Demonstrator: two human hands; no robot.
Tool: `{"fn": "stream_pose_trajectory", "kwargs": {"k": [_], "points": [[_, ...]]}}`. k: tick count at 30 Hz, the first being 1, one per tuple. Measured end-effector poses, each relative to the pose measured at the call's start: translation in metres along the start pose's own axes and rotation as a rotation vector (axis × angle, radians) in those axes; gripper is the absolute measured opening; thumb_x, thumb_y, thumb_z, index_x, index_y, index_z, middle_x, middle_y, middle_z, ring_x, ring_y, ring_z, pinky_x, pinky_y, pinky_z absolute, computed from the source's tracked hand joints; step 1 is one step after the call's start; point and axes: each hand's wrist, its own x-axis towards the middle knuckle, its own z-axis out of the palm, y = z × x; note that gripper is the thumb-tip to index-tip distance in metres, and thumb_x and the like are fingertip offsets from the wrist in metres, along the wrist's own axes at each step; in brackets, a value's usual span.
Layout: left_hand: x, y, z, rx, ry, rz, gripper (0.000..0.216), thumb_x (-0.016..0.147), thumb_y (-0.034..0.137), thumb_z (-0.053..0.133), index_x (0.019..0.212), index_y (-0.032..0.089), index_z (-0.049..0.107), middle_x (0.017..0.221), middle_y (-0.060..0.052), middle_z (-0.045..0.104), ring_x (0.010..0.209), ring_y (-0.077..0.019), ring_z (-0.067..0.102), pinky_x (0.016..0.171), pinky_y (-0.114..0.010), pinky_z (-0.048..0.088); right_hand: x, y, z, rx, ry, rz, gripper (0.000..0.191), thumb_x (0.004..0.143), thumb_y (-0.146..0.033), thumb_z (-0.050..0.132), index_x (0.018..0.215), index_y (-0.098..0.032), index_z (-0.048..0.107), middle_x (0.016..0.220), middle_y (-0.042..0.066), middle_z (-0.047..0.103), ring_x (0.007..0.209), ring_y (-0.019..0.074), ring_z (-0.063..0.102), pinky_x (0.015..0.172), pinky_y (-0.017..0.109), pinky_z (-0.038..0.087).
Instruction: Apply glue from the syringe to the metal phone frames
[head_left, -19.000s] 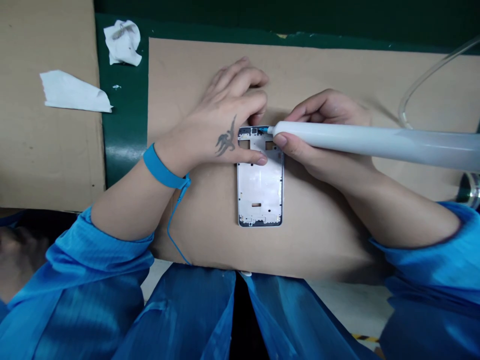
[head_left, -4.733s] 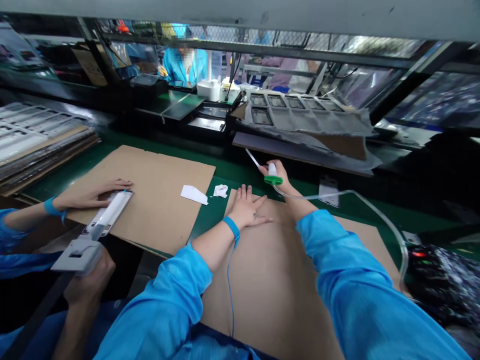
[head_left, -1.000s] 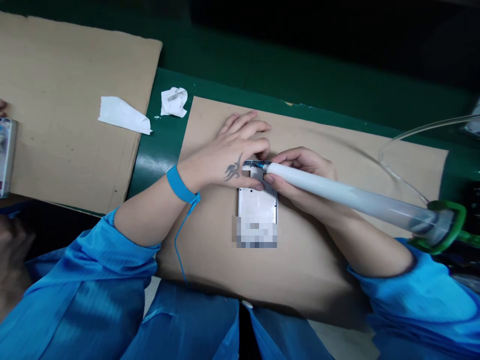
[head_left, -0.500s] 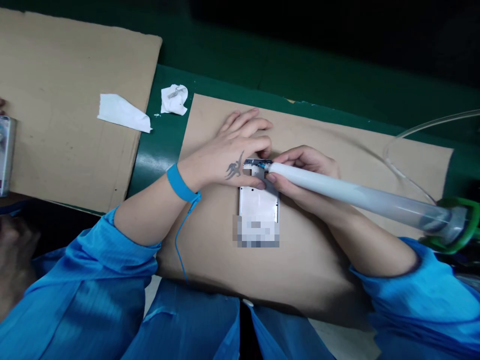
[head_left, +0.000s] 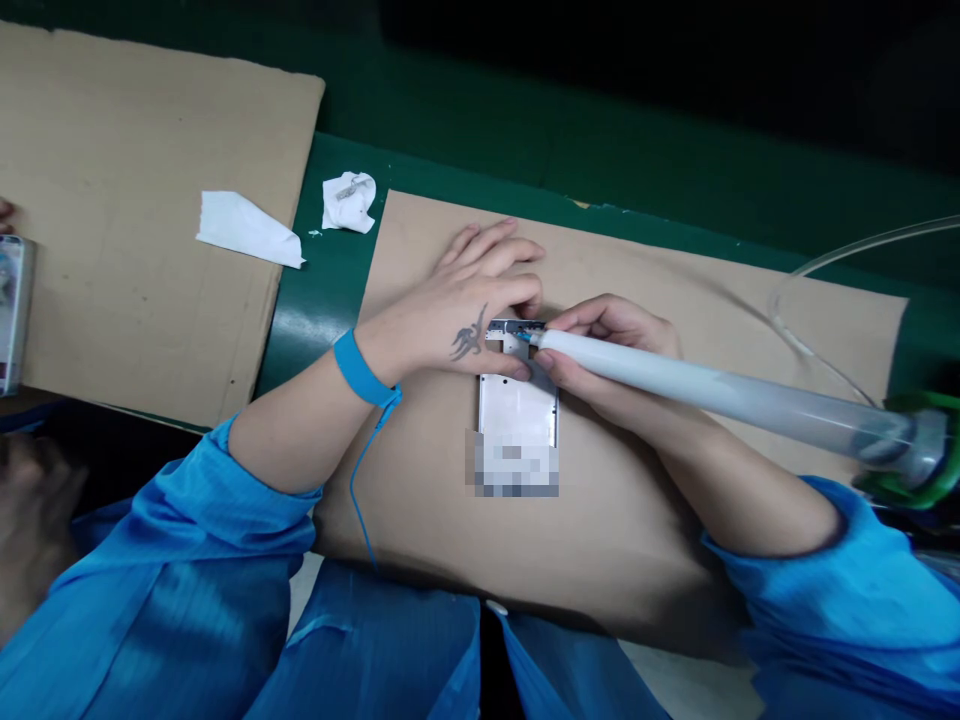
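A white phone frame lies flat on a brown cardboard sheet in front of me. My left hand presses down on the frame's upper left corner, thumb on its face and fingers curled over the top edge. My right hand pinches the front end of a long white dispensing syringe. The syringe's blue tip rests at the frame's top edge. A green cap closes the syringe's rear, and a clear hose arcs away from it.
A second cardboard sheet lies to the left with a folded white paper on it. A crumpled wipe sits on the green belt. Another device and another person's hand show at the left edge.
The syringe tip has slid slightly left along the frame's top edge, and the syringe's rear end has swung a little right and down. My left hand stays put.
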Motion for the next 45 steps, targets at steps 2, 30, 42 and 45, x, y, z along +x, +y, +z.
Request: {"fn": "stream_pose_trajectory", "kwargs": {"k": [2, 30, 42, 45], "points": [[0.0, 0.0, 0.001, 0.008, 0.002, 0.003, 0.055, 0.081, 0.064, 0.097, 0.114, 0.026, 0.074, 0.166, -0.016, 0.059, 0.172, -0.0514, 0.033, 0.142, -0.077, 0.018, 0.0, 0.0, 0.0, -0.01, 0.004, 0.012, 0.038, 0.082, -0.056, 0.098, 0.093, -0.027, 0.076, 0.079, 0.001, 0.078, 0.065, 0.0176, 0.068, 0.056, 0.031, 0.056], [0.001, -0.003, -0.001, -0.042, -0.029, -0.01, 0.056, 0.082, 0.071, 0.092, 0.113, 0.028, 0.075, 0.169, -0.014, 0.057, 0.174, -0.0504, 0.029, 0.144, -0.075, 0.014, -0.004, 0.006, -0.005, -0.028, 0.04, 0.001, 0.034, 0.081, -0.05, 0.1, 0.095, -0.028, 0.077, 0.083, 0.003, 0.081, 0.064, 0.0182, 0.069, 0.054, 0.031, 0.056], [0.0, -0.004, -0.001, -0.03, -0.03, 0.003, 0.06, 0.087, 0.079, 0.087, 0.116, 0.027, 0.075, 0.17, -0.016, 0.056, 0.174, -0.0509, 0.029, 0.143, -0.075, 0.015, -0.003, 0.009, -0.006, -0.036, 0.049, -0.016, 0.038, 0.083, -0.058, 0.099, 0.092, -0.03, 0.076, 0.082, 0.002, 0.079, 0.063, 0.0192, 0.069, 0.053, 0.034, 0.055], [0.0, -0.004, 0.0, -0.031, -0.027, 0.002, 0.062, 0.086, 0.08, 0.087, 0.115, 0.028, 0.075, 0.17, -0.015, 0.057, 0.173, -0.0509, 0.029, 0.143, -0.075, 0.015, -0.003, 0.01, -0.006, -0.053, 0.066, -0.027, 0.034, 0.084, -0.055, 0.098, 0.091, -0.03, 0.076, 0.082, 0.003, 0.079, 0.064, 0.0196, 0.069, 0.053, 0.034, 0.056]]}}
